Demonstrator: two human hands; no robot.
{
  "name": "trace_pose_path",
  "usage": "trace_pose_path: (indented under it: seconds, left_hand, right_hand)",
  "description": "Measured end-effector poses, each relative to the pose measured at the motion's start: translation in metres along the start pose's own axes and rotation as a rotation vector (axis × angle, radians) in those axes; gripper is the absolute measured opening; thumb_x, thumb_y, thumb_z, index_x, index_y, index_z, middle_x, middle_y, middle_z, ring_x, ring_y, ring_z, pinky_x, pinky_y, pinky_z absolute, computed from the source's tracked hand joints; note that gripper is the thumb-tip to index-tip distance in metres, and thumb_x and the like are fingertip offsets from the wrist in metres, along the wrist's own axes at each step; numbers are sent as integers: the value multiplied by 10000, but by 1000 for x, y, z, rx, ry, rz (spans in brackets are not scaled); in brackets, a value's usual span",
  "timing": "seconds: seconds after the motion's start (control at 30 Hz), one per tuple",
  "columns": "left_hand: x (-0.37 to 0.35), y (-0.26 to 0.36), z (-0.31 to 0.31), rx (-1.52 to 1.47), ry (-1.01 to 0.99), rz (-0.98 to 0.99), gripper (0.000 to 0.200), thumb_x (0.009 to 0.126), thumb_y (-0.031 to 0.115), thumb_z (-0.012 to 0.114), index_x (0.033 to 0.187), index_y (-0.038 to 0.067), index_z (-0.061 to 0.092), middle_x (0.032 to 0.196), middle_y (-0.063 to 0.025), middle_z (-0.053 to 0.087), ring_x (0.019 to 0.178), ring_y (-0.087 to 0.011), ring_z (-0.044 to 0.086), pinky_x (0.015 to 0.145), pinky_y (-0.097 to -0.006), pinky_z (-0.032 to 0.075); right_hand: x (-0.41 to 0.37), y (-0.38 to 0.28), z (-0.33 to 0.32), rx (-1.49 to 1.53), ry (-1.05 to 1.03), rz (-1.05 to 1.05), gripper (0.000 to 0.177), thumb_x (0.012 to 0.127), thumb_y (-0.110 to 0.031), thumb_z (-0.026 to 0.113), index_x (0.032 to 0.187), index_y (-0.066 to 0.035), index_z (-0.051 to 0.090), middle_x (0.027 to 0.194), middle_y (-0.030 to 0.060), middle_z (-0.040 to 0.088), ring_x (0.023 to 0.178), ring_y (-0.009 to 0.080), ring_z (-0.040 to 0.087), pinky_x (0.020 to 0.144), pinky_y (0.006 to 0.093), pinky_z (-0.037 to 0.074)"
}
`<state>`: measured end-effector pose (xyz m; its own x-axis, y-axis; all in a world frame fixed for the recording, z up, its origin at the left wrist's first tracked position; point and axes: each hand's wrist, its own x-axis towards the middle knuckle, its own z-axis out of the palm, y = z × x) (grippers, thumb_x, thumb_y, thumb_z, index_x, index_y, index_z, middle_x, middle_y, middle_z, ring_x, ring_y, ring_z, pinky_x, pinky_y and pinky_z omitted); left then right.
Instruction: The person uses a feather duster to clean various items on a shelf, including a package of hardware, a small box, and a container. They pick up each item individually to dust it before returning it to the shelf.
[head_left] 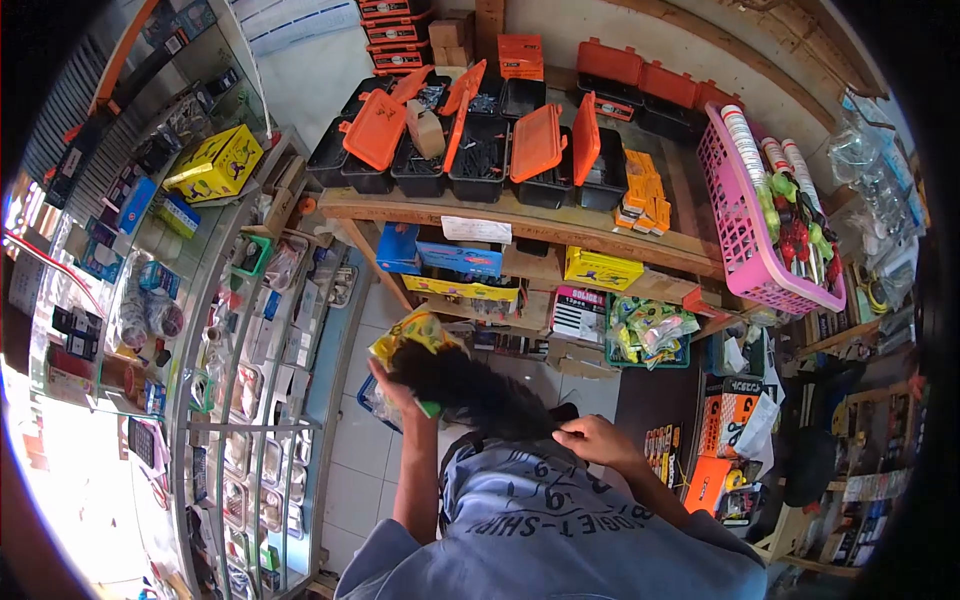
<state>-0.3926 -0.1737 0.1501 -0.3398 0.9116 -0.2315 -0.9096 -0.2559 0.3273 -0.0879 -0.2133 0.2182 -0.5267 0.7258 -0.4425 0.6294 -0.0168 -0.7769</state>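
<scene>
My left hand [398, 392] is closed on the edge of a yellow plastic package [415, 330], which has a bit of green at its lower end. Across the front of my shirt lies a black feather duster [470, 390], its fluffy end covering part of the package. At the duster's other end my right hand [592, 440] is closed, its fingers wrapped round what looks like the handle, mostly hidden. Below both hands is the tiled floor [350, 480], with a blue-rimmed basket [372, 405] partly hidden behind my left forearm.
A wooden shelf [640, 238] ahead carries black boxes with orange lids [375, 130] and small orange boxes [642, 195]. To its right stands a pink basket [725, 215] with tubes and packets. On the left runs a glass display case [250, 425] holding trays. A green basket [650, 362] sits lower right.
</scene>
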Motion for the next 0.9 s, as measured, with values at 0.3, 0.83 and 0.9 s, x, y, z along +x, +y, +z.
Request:
trace_pose_path:
  seconds: [0.3,0.83,0.9]
  left_hand:
    - [42,14,-114,589,-181,340,412,1007,313,364,1297,44,479,1229,-124,549,1123,-226,544,991,-397,446]
    - [-10,72,-48,301,63,299,472,956,434,388,1236,72,503,1188,-95,559,1081,-258,558,924,-412,476]
    - [-12,60,-38,297,62,237,481,953,444,391,1244,75,495,1192,-96,557,1082,-263,557,929,-419,471]
  right_hand:
    - [20,16,35,147,102,-227,355,911,-303,575,818,39,598,670,188,591,586,309,549,606,386,427]
    - [39,50,-54,822,704,52,226,957,-230,539,802,-65,530,588,-31,463,382,39,365,337,218,264]
    - [67,56,-70,873,697,-42,114,932,-165,556,932,-53,539,623,-25,474,400,50,383,348,219,291]
